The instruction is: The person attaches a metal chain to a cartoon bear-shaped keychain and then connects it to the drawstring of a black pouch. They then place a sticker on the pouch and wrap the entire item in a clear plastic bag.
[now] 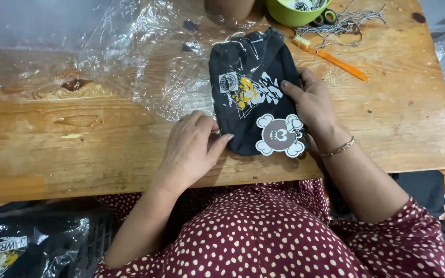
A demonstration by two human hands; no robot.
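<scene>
Dark folded garment (253, 87) lengthwise away (slightly tilted)

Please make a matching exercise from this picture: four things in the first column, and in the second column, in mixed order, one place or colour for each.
Things:
1. folded dark garment
2. green bowl
3. orange brush
4. bracelet

Places or colours:
a. on the right wrist
b. at the table's far edge
c. between the left hand and the right hand
d. lying beside a heap of grey cord

Pairs: 1-c, 2-b, 3-d, 4-a
</scene>
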